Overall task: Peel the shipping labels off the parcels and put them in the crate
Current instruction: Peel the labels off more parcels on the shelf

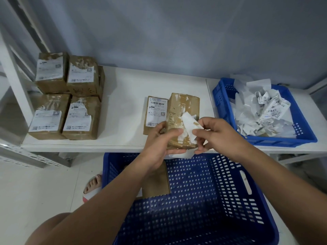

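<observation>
L hand [157,140] grips parcel [184,105] at shelf [123,103] front edge; R hand [217,133] pinches its half-peeled label [188,123]. Under both hands big crate [230,183] sits open; scrap crate [223,96] just right of R hand.

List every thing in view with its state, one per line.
held parcel, label partly peeled, residue showing
label strip, half off, pinched by right hand
left hand, grips the held parcel
shelf parcel, label intact
stacked parcels, labels torn but on
small tray, holds crumpled labels
large crate, holds one boxed parcel
</observation>
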